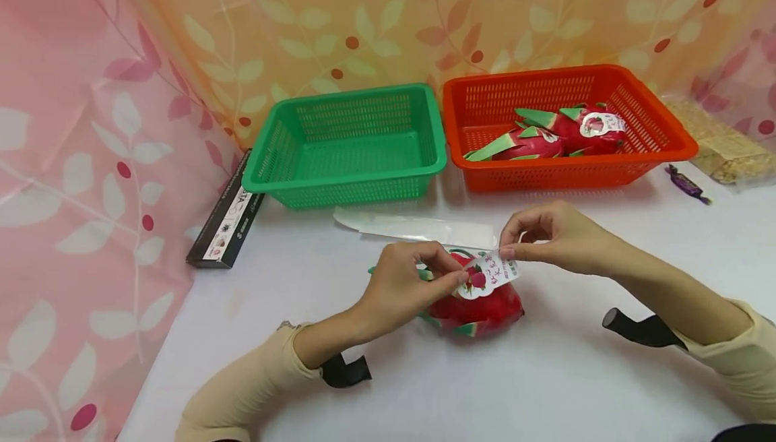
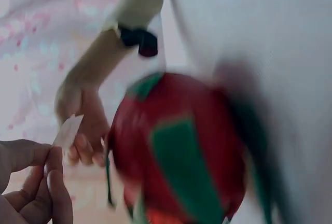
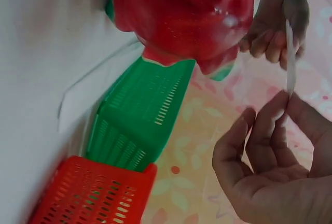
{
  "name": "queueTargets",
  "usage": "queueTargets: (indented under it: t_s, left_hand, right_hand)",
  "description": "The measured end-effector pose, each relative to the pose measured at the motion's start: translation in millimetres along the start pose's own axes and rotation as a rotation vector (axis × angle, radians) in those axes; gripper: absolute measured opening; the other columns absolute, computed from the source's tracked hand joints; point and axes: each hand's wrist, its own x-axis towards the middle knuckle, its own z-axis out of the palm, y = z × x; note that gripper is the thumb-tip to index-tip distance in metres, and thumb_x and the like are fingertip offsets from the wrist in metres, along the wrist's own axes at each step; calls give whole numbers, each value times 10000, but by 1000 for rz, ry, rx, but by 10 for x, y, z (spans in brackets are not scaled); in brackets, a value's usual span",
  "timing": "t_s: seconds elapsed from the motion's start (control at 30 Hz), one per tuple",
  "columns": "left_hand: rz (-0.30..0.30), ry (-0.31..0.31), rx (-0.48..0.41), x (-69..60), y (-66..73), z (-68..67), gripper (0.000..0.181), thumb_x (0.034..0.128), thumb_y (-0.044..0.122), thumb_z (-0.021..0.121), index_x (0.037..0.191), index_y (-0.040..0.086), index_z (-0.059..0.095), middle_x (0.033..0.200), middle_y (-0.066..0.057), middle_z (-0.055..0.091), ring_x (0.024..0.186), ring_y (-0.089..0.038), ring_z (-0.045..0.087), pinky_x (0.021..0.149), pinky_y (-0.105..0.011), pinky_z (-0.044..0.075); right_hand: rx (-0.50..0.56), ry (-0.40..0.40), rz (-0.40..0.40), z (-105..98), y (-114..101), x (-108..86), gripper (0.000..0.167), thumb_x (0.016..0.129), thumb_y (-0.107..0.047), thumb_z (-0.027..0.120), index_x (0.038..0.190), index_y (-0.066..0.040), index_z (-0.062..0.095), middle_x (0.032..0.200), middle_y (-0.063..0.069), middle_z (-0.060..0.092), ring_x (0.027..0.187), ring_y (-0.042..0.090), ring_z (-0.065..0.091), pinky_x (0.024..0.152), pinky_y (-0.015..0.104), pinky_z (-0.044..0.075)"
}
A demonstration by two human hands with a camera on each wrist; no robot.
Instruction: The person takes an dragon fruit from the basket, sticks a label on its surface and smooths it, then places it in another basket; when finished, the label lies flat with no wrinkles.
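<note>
A white sticker label (image 1: 492, 274) printed with a dragon fruit picture is stretched between both hands. My left hand (image 1: 403, 287) pinches its left end between thumb and fingers, and my right hand (image 1: 558, 240) pinches the opposite end. Below the label a red dragon fruit (image 1: 494, 310) with green scales lies on the white table, partly covered by the left hand and the label. In the left wrist view the dragon fruit (image 2: 176, 146) is blurred and stands beside the label (image 2: 68, 130). Edge-on, the label (image 3: 290, 58) appears thin in the right wrist view.
Behind the hands lies a white backing strip (image 1: 418, 228). A green basket (image 1: 345, 182) stands at the back, beside a red basket (image 1: 564, 176) holding labelled dragon fruits (image 1: 570, 132). A black box (image 1: 224, 226) is at left; a purple-wrapped candy (image 1: 688, 184) and a clear bag (image 1: 727, 142) are at right.
</note>
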Motion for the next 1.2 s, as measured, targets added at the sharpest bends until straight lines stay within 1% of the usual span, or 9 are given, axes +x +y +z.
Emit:
queueTargets:
  t_s: [0.17, 0.23, 0.3, 0.5, 0.73, 0.9, 1.03, 1.13, 1.2]
  left_hand:
    - [18, -76, 49, -83, -6, 147, 44, 778, 101, 719, 766, 63, 703, 698, -6, 695, 584, 48, 565, 550, -166, 506]
    - [36, -90, 89, -89, -25, 185, 39, 778, 104, 719, 776, 67, 711, 688, 7, 693, 561, 64, 540, 534, -138, 479]
    - [76, -81, 172, -87, -48, 220, 33, 771, 123, 726, 760, 92, 716, 668, 41, 686, 548, 77, 513, 561, -108, 443]
    - [149, -63, 424, -76, -37, 290, 67, 759, 209, 744, 715, 168, 714, 616, 122, 655, 583, 58, 517, 678, -153, 347]
    - [242, -34, 622, -45, 3, 332, 128, 753, 153, 688, 632, 177, 651, 532, 137, 583, 540, 5, 517, 634, -197, 334]
    - [255, -36, 720, -27, 4, 328, 208, 742, 149, 649, 565, 179, 545, 462, 125, 478, 483, -13, 447, 591, -208, 291]
    - [262, -26, 773, -30, -6, 305, 272, 731, 164, 648, 537, 182, 458, 439, 118, 414, 466, -21, 408, 575, -227, 274]
    - [268, -4, 793, -32, -8, 296, 219, 731, 162, 644, 583, 177, 482, 494, 110, 463, 500, -23, 443, 609, -249, 305]
    - [281, 9, 802, -33, -7, 304, 144, 747, 183, 644, 652, 183, 536, 579, 109, 528, 572, -24, 497, 670, -267, 338]
  right_hand:
    - [111, -182, -57, 31, 175, -72, 79, 842, -119, 658, 821, -47, 633, 738, -7, 625, 714, 131, 574, 672, 251, 500]
    - [142, -216, -57, 57, 242, -93, 88, 849, -110, 647, 827, -29, 622, 742, 6, 619, 718, 128, 572, 671, 249, 502]
    - [157, -229, -51, 75, 297, -103, 96, 851, -107, 643, 831, -18, 616, 743, 10, 617, 721, 122, 571, 669, 246, 505]
    - [196, -236, -24, 122, 405, -107, 98, 861, -102, 629, 845, -10, 597, 777, -22, 600, 753, 80, 543, 671, 228, 498]
    - [196, -241, 9, 173, 502, -83, 80, 872, -119, 615, 869, -44, 585, 823, -15, 593, 782, 79, 525, 642, 230, 462]
    - [161, -226, 45, 185, 495, -83, 89, 870, -147, 623, 870, -66, 586, 842, 14, 602, 790, 80, 524, 641, 226, 460]
    - [109, -167, 60, 178, 474, -97, 135, 863, -167, 637, 924, -66, 571, 856, 39, 602, 806, 87, 546, 665, 218, 494]
    - [163, -103, 53, 162, 483, -109, 218, 857, -114, 638, 1009, -26, 510, 848, 52, 562, 806, 109, 575, 704, 242, 535]
    - [213, -82, 4, 151, 498, -111, 231, 851, -59, 633, 1025, -1, 493, 843, 54, 536, 805, 119, 566, 712, 247, 536]
